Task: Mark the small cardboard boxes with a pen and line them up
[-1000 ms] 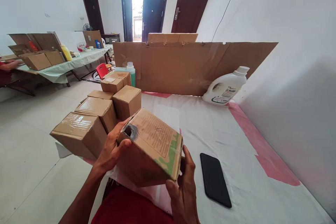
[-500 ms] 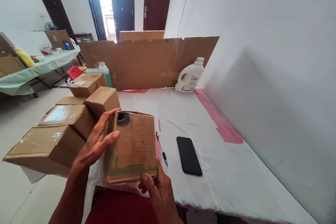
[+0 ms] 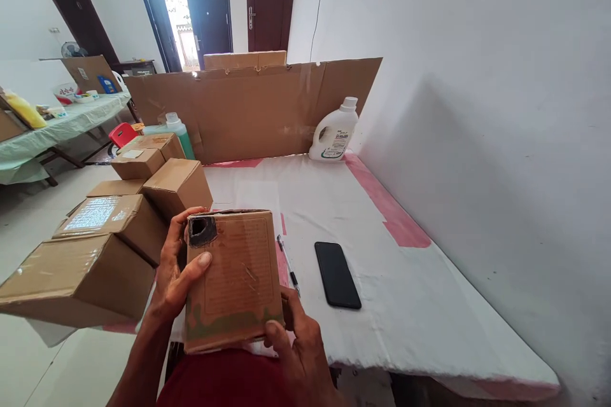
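A brown cardboard box is held up over the near edge of the table, between both hands. Its facing side has a dark-rimmed hole at the upper left corner and a greenish band along the bottom. My left hand grips its left side, thumb on the front and the other fingers partly hidden behind. At the lower right corner, my right hand closes on the box with the thumb in front. Just right of the box lies a pen, and beyond it a black smartphone.
Several cardboard boxes are stacked along the left. A white jug and a bottle of green liquid stand before an upright cardboard sheet. White cloth covers the table, and a wall borders its right side.
The box has turned more squarely toward me and come slightly lower and nearer, both hands still on it. The whole view has shifted, so the surroundings sit further left.
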`<state>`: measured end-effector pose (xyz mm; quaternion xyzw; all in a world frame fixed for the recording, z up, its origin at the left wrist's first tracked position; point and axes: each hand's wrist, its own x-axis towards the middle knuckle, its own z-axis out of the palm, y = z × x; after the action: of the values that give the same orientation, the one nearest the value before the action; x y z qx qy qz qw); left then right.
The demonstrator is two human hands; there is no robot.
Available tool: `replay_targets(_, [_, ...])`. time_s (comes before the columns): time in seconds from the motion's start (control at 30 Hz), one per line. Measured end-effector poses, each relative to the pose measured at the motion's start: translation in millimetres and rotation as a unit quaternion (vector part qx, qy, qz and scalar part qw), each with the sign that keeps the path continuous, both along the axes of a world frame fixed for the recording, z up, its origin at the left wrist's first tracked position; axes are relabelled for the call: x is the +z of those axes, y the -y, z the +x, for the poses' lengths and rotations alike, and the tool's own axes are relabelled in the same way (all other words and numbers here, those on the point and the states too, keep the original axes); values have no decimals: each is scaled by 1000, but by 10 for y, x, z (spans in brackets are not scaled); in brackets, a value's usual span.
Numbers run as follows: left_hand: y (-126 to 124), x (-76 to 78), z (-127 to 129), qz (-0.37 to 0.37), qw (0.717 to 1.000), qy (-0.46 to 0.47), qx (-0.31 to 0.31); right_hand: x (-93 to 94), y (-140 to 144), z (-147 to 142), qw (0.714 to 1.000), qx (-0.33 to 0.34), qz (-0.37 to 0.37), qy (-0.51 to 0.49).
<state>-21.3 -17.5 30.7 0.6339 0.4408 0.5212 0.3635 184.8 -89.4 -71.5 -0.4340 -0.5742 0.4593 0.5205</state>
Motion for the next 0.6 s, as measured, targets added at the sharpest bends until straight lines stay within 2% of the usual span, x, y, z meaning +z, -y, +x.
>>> replay_targets(0.07, [0,-21,14,1,1000,-6,-3,-48,-117,131,999,3,-47,0])
replay_targets(0.13, [11,-26,23,16,1000,-16,-7,-119,-314,262,991,-55,-86,91])
replay_targets(0.2, [24,-27,26,30,999,-16,-3,-197,-530,356,959,-129,-106,228])
replay_targets(0.27, [33,-36,23,35,999,-13,1,-263,-697,395,931,-162,-107,309])
replay_targets(0.37, [47,-66,7,26,1000,-7,-5,-330,-802,391,936,-165,-86,299])
replay_targets(0.47, [64,-89,-5,24,1000,0,-4,-347,-826,454,953,-149,-69,254])
replay_targets(0.53, [73,-91,-7,21,1000,1,-6,-279,-842,576,965,-141,-69,208])
replay_targets(0.6, [76,-85,-6,21,1000,-4,-7,-99,-846,727,971,-166,-70,156])
